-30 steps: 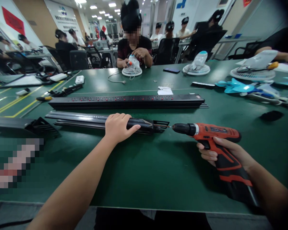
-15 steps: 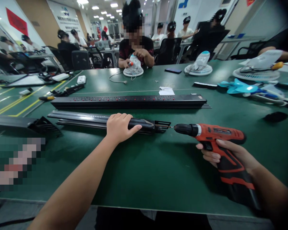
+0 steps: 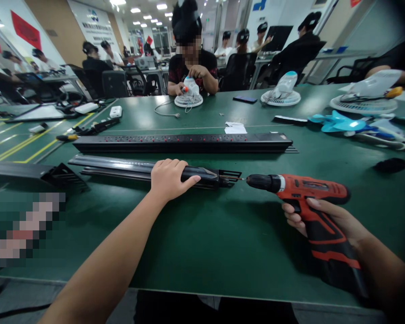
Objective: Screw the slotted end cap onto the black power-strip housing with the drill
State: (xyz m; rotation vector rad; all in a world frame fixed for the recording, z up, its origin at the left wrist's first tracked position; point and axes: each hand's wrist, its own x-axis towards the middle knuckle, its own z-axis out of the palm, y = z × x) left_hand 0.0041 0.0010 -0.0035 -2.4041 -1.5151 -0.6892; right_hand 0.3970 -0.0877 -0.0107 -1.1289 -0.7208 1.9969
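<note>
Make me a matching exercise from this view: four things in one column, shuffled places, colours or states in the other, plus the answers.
1. Cordless drill
2. Left hand
3. Fan blades
4. Red-dotted black bar

A. Light blue
B. Between black casing and white paper
C. Gripped in right hand
D. Over the black casing

Pairs: 1-C, 2-D, 3-A, 4-B

From my station I have the left hand (image 3: 165,182) pressed palm-down, its thumb (image 3: 191,181) angled toward the right hand (image 3: 339,218), whose fingers (image 3: 293,215) curl in, both forearms (image 3: 116,252) reaching forward.
</note>
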